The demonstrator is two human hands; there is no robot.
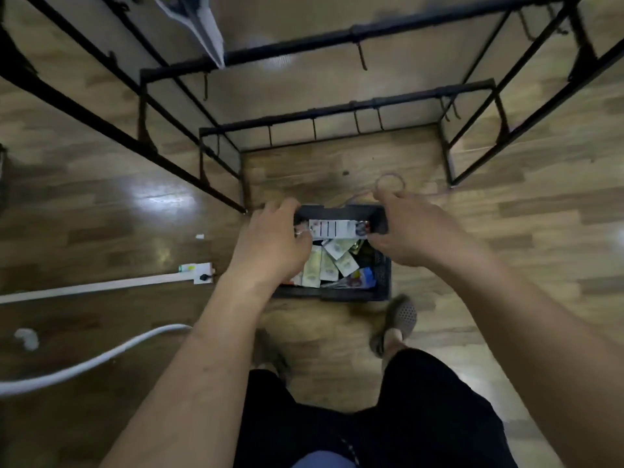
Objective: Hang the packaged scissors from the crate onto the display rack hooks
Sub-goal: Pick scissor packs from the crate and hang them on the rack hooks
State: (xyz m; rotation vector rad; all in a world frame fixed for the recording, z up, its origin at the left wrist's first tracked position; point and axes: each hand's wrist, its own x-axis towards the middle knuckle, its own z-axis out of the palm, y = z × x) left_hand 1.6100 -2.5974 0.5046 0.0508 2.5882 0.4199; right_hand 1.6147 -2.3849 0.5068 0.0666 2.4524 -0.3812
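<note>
Above the black slatted plastic crate [382, 285] of loose packs, below the black metal display rack [337, 40], the left hand [270, 246] and right hand [413, 231] each pinch, with curled fingers, one end of a flat white scissors pack [332, 228], held level.

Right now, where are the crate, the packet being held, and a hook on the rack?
crate [383, 275]: head view, on its right-hand wall.
packet [332, 228]: head view, on the middle of its white card.
hook [361, 57]: head view, on its hanging shaft.
</note>
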